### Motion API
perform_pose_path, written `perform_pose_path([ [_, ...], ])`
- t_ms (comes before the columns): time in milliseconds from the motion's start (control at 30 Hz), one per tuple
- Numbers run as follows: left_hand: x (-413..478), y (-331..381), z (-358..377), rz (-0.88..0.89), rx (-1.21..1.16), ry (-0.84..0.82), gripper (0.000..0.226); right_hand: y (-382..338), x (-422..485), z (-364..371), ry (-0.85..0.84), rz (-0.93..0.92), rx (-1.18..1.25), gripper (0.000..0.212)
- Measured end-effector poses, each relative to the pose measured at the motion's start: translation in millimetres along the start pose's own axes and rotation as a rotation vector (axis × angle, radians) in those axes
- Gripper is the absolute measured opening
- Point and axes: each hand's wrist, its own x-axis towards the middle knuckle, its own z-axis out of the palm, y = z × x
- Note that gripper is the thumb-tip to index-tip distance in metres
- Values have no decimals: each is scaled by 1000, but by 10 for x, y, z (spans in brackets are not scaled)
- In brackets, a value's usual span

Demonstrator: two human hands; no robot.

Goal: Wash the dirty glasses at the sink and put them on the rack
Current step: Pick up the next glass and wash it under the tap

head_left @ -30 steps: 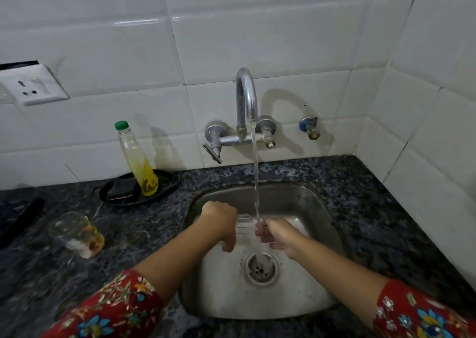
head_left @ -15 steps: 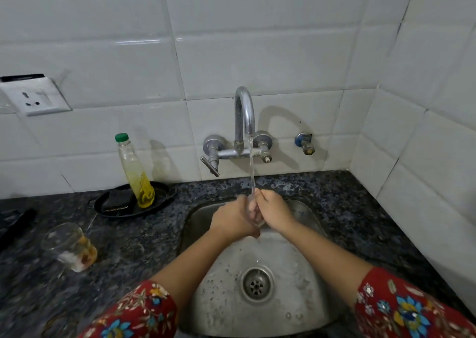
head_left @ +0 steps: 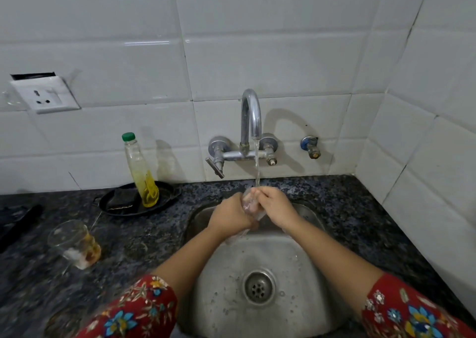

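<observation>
A clear glass (head_left: pixel 249 203) is held upright under the running tap (head_left: pixel 251 121), over the back of the steel sink (head_left: pixel 260 273). My left hand (head_left: pixel 230 215) wraps around its left side. My right hand (head_left: pixel 275 203) grips its right side, with fingers at the rim. The water stream falls onto the rim between my hands. Most of the glass is hidden by my fingers. A second, dirty glass (head_left: pixel 74 242) with brown residue stands on the dark counter at the left. No rack is in view.
A soap bottle (head_left: pixel 140 170) with a green cap stands in a black dish (head_left: pixel 136 201) holding a dark scrubber, left of the sink. A wall socket (head_left: pixel 45 94) is at upper left. A dark object (head_left: pixel 18 221) lies at the far left edge. Tiled walls close the back and right.
Both hands lifted the glass from low in the basin up toward the spout and brought it upright. My view tilted downward, showing more of the sink.
</observation>
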Motion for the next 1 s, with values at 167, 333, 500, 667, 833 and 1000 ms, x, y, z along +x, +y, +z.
perform_pose_path([
  [167, 6, 111, -28, -9, 213, 44, 45, -7, -64, -130, -45, -40, 258, 25],
  [333, 15, 87, 4, -28, -254, -183, 38, 33, -98, -184, -77, -72, 356, 28],
  [500, -43, 130, 166, 180, 558, 256, 49, -68, -38, -85, 20, 81, 119, 41],
  [667, 85, 121, -267, 151, -261, -354, 37, -15, -160, -119, 42, -282, 193, 32],
  [833, 34, 70, -43, 13, -100, -57, 45, -36, 5, -31, 5, -187, 14, 41],
  [1000, 83, 66, -142, 134, -101, -153, 50, -51, -43, -25, 47, -180, 154, 35],
])
